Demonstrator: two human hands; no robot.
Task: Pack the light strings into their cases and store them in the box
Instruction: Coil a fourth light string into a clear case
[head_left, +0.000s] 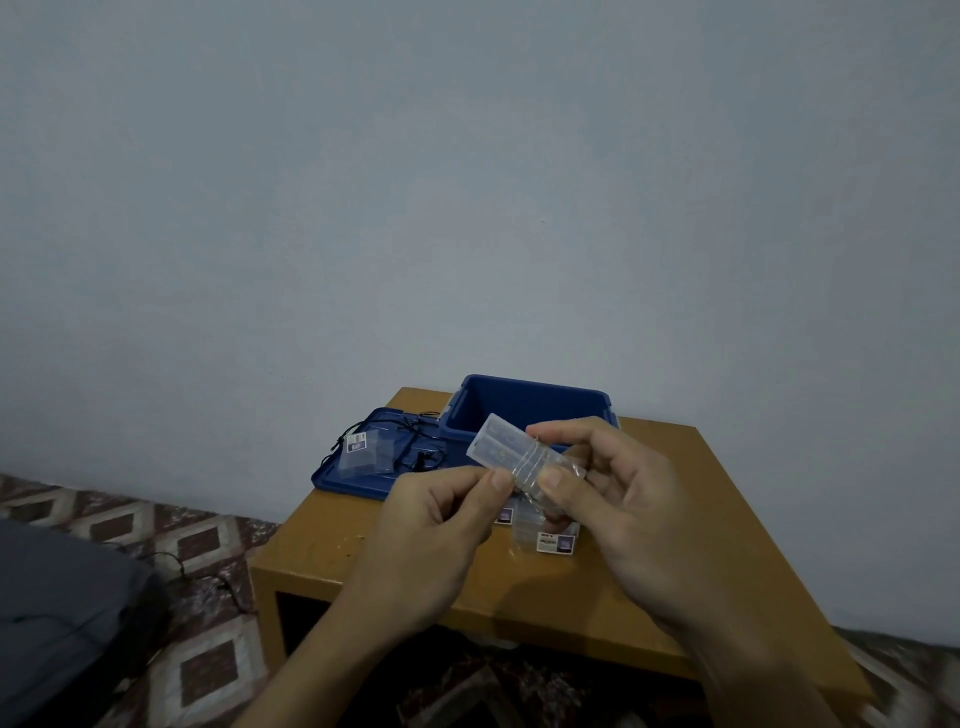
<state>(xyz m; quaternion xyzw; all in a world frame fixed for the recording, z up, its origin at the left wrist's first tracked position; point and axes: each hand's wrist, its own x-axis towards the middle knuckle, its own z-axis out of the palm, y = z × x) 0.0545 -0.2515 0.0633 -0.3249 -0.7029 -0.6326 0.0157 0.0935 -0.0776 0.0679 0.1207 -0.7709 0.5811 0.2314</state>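
Both hands are raised over the worktop (649, 493), working on one light string (519, 457). Right hand (623, 499) is closed round it, thumb on the near face and fingers curled behind what looks like its clear battery pack, which slants up to the left. Thin wire is wound round the middle of the pack. Left hand (426, 530) is pinched, thumb against forefinger, just left of those turns. It seems to hold the wire's loose end, though the wire is too fine to be sure.

The step in hand, as I judge it, is winding the string into a tight bundle so that it will fit a case. Nothing has gone into the box (530, 410) yet, so far as its visible inside shows. It stands open at the back of the worktop, against the wall. Its lid (332, 480) lies flat to the left, carrying a clear case (363, 452) and a loose black string (426, 457). More cases (558, 543) with printed labels lie on the worktop right under the hands, partly hidden by them.

The next move calls for the last of the wire to be tucked so the turns do not spring off. One hand must then be freed to take a case from below while the other keeps the bundle pinched. The wire looks springy and the pack slick, so a slack grip would likely let the coil unwind.
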